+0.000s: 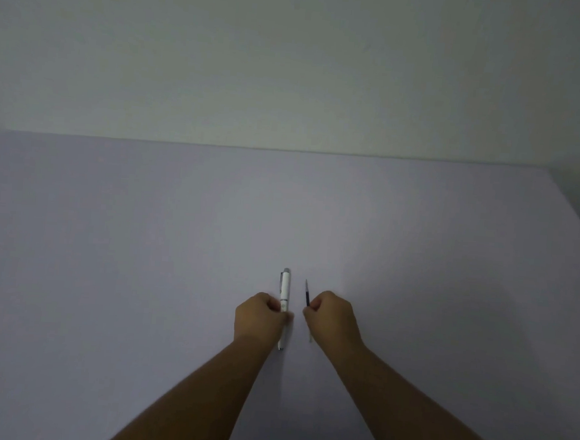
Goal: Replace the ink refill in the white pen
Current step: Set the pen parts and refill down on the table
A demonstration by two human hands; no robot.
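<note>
The white pen [285, 286] lies lengthwise on the pale lilac table [142, 244], silver clip end pointing away from me. My left hand [261, 315] is closed around its middle, and its near tip shows below the hand. Just to the right, my right hand [333, 317] grips a thin dark ink refill [307, 292]. The refill's far end sticks out past my fingers and its pale near end peeks out under the hand. Pen and refill run parallel, a small gap apart.
The table's far edge [286, 150] meets a plain light wall. Its right edge [577, 212] slants away at the upper right. Both of my forearms reach in from the bottom of the view.
</note>
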